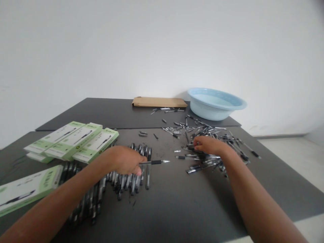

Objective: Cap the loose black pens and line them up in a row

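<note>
My left hand (129, 159) is closed around an uncapped gel pen (155, 162), its black grip and metal tip pointing right. Below that hand lies a row of capped pens (134, 184), side by side on the dark table. My right hand (207, 145) reaches into a loose heap of pens and caps (210, 163). Its fingers are pinched together at dark parts in the heap, and what they hold is too small to make out.
White and green pen boxes (84, 136) are stacked at the left, and another box (27, 189) lies nearer. A light blue basin (210, 109) stands at the back right. Beside it lies a flat brown cardboard piece (159, 102). Small dark caps (143, 134) are scattered mid-table.
</note>
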Motion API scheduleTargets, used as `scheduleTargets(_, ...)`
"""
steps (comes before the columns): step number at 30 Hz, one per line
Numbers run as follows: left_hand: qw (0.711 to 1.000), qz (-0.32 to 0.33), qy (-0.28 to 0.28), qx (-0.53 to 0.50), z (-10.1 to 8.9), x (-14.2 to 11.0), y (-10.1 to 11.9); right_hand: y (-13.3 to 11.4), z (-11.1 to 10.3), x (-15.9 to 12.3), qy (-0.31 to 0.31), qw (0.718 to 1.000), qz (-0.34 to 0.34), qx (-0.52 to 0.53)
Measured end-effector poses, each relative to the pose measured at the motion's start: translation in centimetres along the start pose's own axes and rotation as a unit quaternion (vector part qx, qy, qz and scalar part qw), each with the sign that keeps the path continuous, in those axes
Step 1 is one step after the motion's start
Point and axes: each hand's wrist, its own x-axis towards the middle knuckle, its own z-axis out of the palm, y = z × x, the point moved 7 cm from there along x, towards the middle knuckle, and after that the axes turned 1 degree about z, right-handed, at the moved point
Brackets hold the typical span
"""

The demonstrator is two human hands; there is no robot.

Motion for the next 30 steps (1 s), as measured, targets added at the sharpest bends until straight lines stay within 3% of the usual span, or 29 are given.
scheduleTargets(4, 1.000, -0.011, 0.000, -0.001, 0.0, 0.1, 0.0, -0.6, 0.5, 0.4, 0.003, 1.000, -0.002, 0.004)
scheduleTargets(8, 1.000, -0.006, -0.004, 0.002, 0.2, 0.2, 0.0, -0.2, -0.5, -0.1, 0.008, 1.000, 0.006, 0.022)
scheduleTargets(15, 1.000, -0.014, -0.023, 0.010, 0.3, 0.3, 0.6, 0.5, -1.0, -2.7, -0.105, 0.985, -0.010, 0.134)
scheduleTargets(20, 1.000, -0.016, -0.020, 0.011, 0.3, 0.4, 0.4, 1.4, -1.9, -4.1, -0.088, 0.989, 0.018, 0.116)
scheduleTargets(26, 1.000, -0.018, 0.000, 0.002, 0.3, 0.5, 0.0, 1.4, -0.5, -4.8, -0.104, 0.987, 0.031, 0.115)
scheduleTargets(30, 1.000, -0.013, -0.005, -0.005, 0.4, 0.7, 0.1, 0.7, 0.3, -4.2, -0.092, 0.989, 0.005, 0.117)
